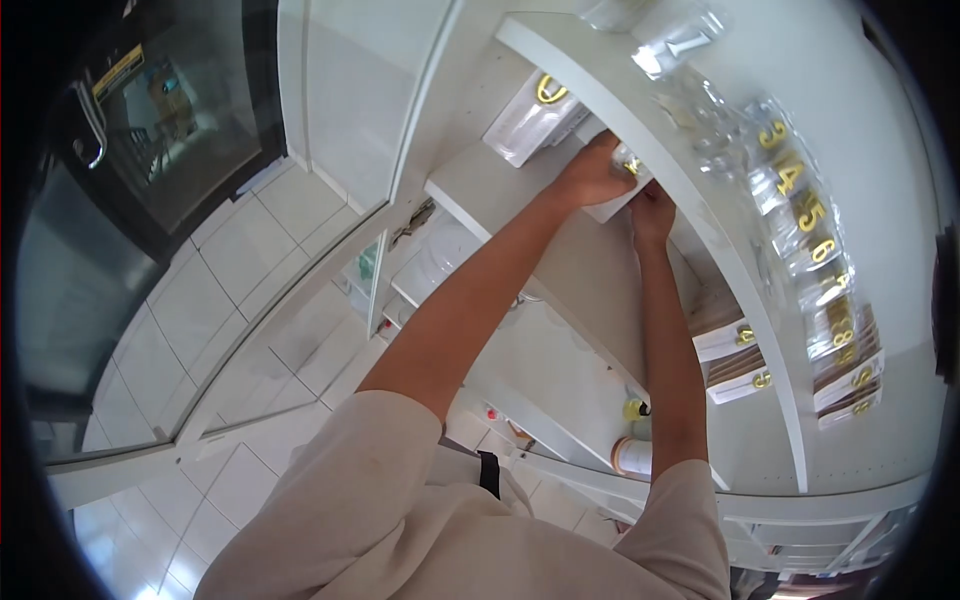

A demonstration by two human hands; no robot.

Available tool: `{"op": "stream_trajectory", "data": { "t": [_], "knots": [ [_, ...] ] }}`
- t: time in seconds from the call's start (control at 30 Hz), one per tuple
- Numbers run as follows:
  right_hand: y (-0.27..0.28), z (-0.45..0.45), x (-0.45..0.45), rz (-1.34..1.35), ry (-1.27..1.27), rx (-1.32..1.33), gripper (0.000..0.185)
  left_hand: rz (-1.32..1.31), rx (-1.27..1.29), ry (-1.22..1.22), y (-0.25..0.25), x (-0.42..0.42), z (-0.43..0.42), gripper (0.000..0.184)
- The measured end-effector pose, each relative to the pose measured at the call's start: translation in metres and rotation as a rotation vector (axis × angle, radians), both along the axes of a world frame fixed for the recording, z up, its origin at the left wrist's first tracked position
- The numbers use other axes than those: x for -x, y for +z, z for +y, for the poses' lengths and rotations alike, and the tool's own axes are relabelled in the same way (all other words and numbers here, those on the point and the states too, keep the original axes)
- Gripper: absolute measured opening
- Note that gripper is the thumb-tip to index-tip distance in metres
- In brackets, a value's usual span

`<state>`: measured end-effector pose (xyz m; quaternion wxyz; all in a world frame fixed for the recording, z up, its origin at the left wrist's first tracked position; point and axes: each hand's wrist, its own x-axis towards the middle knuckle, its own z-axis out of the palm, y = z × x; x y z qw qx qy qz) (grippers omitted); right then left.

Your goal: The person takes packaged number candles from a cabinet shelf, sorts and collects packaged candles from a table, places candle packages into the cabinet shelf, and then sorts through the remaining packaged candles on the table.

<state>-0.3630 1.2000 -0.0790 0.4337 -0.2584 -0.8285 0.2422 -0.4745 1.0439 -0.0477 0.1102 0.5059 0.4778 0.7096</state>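
Handling a gold-marked clear packet (628,163)

Gripping it between the fingers of the left hand (590,178) and right hand (653,212), holding it above the lower shelf (590,262), near a stack of packets (533,118) bearing a gold "0".

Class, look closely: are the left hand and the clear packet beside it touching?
Touching. The head view shows the left hand gripping the clear packet, with no visible gap between them.

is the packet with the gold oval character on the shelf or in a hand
On the shelf: the gold-oval packet sits there, beside the left hand, which holds another clear packet.
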Motion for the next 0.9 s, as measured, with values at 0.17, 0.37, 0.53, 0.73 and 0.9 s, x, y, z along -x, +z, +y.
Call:
{"op": "stream_trajectory", "data": {
  "t": [0.17,0.37,0.53,0.73,0.9],
  "knots": [
    [0.001,0.004,0.004,-0.042,-0.135,-0.368,0.028,0.007,0.162,-0.065,0.011,-0.004,-0.009,0.07],
    [0.027,-0.031,0.002,-0.026,-0.092,0.091,0.027,0.003,0.163,-0.029,0.01,-0.004,-0.013,0.071],
    [0.029,-0.052,0.001,0.064,-0.055,0.211,0.027,0.01,0.132,0.016,0.011,-0.004,-0.013,0.067],
    [0.034,-0.087,-0.011,0.305,0.03,0.452,0.031,0.049,0.108,0.104,0.008,0.0,-0.008,0.06],
    [0.048,-0.129,-0.027,0.237,0.091,0.53,0.036,0.045,0.126,0.154,0.012,-0.003,-0.018,0.056]
  ]
}}
